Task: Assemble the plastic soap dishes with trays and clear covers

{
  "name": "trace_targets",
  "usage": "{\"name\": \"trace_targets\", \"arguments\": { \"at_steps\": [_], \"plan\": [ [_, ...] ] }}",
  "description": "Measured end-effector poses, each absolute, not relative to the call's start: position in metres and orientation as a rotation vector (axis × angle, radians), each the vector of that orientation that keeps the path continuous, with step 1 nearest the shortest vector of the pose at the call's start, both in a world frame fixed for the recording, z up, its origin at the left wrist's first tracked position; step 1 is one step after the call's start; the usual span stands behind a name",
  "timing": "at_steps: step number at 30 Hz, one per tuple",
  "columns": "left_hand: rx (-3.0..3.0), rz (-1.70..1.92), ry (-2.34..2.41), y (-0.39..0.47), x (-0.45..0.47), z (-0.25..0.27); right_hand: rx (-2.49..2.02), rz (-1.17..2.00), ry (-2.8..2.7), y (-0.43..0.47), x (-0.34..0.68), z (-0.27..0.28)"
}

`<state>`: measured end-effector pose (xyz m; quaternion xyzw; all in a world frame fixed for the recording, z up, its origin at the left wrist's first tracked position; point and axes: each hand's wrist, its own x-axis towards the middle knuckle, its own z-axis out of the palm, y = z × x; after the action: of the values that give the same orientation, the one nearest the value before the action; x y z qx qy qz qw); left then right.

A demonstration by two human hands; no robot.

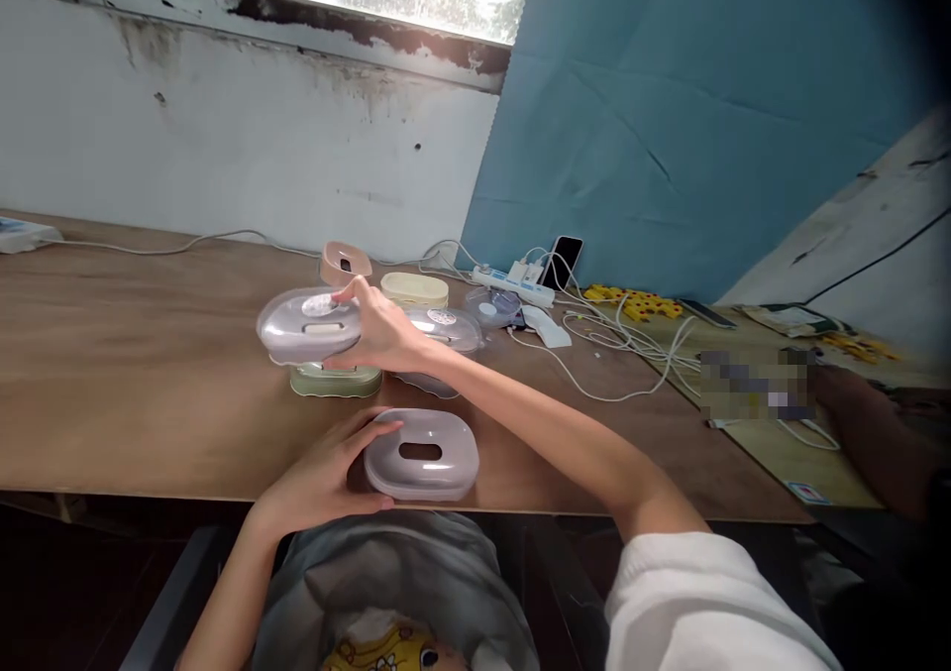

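Note:
My right hand (382, 324) reaches forward and grips a pale lilac oval tissue box (301, 332) with a slot and a round sticker on top. That box is held above a green oval box (334, 382); whether they touch is hard to tell. My left hand (331, 473) wraps round the left side of a grey-lilac oval tissue box lid (422, 468) with a dark slot, at the table's front edge. Behind my right hand are another box (450, 329) with a sticker, a cream oval piece (414, 289) and a pink slotted piece (346, 263).
A clear round lid (491, 307), a white power strip (512, 284) and a phone (563, 263) stand at the back. White cables (624, 393) sprawl over the right side. Another person's arm (877, 423) is at the far right, near yellow pieces (631, 301).

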<state>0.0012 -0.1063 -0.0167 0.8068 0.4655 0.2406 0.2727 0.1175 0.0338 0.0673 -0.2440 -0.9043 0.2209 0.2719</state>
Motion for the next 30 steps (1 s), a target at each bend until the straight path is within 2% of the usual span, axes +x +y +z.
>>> {"name": "trace_targets", "arguments": {
  "at_steps": [5, 13, 17, 22, 27, 30],
  "plan": [
    [2.135, 0.628, 1.282, -0.106, 0.003, -0.014, -0.74, 0.529, -2.59, 0.032, 0.118, 0.057],
    [2.128, 0.657, 1.249, -0.105, 0.003, -0.014, -0.951, 0.041, -2.713, 0.021, 0.122, 0.064],
    [2.157, 0.674, 1.215, -0.105, 0.002, -0.016, -0.974, -0.071, -2.718, 0.018, 0.119, 0.068],
    [2.165, 0.67, 1.217, -0.106, 0.001, -0.017, -0.98, -0.102, -2.755, 0.019, 0.122, 0.076],
    [2.14, 0.675, 1.202, -0.107, 0.001, -0.015, -1.006, 0.121, -2.77, 0.032, 0.128, 0.102],
    [2.124, 0.67, 1.197, -0.107, 0.002, -0.013, -1.127, 0.053, -2.687, 0.053, 0.13, 0.115]
  ]
}}
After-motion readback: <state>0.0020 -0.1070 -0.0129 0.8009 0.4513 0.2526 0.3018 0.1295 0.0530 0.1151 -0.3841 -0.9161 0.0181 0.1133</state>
